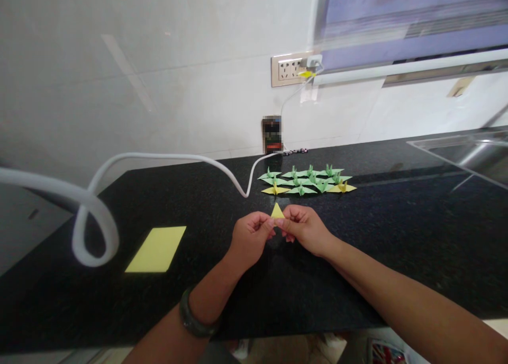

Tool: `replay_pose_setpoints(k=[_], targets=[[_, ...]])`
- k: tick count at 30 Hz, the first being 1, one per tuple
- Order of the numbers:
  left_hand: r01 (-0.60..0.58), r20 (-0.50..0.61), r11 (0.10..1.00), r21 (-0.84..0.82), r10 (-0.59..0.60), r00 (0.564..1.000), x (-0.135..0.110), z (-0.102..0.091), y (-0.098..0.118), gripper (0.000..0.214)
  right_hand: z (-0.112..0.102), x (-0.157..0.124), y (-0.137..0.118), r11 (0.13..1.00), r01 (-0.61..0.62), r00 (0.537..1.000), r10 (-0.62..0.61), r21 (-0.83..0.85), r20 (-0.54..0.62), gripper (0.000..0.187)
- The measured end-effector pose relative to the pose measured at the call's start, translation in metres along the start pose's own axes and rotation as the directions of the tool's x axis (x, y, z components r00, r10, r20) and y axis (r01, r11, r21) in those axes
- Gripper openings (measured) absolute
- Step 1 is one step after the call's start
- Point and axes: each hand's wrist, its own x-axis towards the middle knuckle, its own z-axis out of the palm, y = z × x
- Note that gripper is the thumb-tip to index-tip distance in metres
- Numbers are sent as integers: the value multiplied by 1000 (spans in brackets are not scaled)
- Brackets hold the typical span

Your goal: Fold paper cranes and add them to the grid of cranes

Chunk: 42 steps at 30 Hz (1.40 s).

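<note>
Between my two hands is a small piece of folded yellow paper [277,211], its pointed tip facing away from me. My left hand [252,238] pinches its left side with thumb and fingers. On the other side, my right hand [305,227] grips it the same way, the two thumbs nearly meeting. The lower part of the paper is hidden by the fingers. Just beyond my hands stand several green paper cranes [301,188], with a yellow paper crane [275,189] at the front left and another yellow crane [343,187] at the front right.
A stack of yellow paper [156,249] lies on the black countertop [214,306] to the left. A white cable [178,156] loops over the left side towards a phone [272,134] leaning on the wall. At the right is a metal sink [472,155]. A socket panel [289,69] is on the wall.
</note>
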Motion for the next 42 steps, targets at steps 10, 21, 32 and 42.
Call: replay_pose_setpoints(k=[10, 21, 32, 42], targets=[[188, -32, 947, -259, -203, 979, 4, 4, -6, 29, -1, 3, 11, 897, 132, 951, -235, -422, -202, 13], [220, 71, 935, -278, -209, 975, 7, 0, -4, 27, 0, -1, 7, 842, 288, 944, -331, -456, -16, 24], [189, 135, 959, -211, -163, 977, 6, 1, -5, 28, 1, 0, 8, 911, 171, 977, -206, -375, -53, 26], [161, 86, 972, -173, -148, 985, 7, -1, -7, 27, 0, 1, 2, 982, 105, 994, -110, -158, -19, 20]])
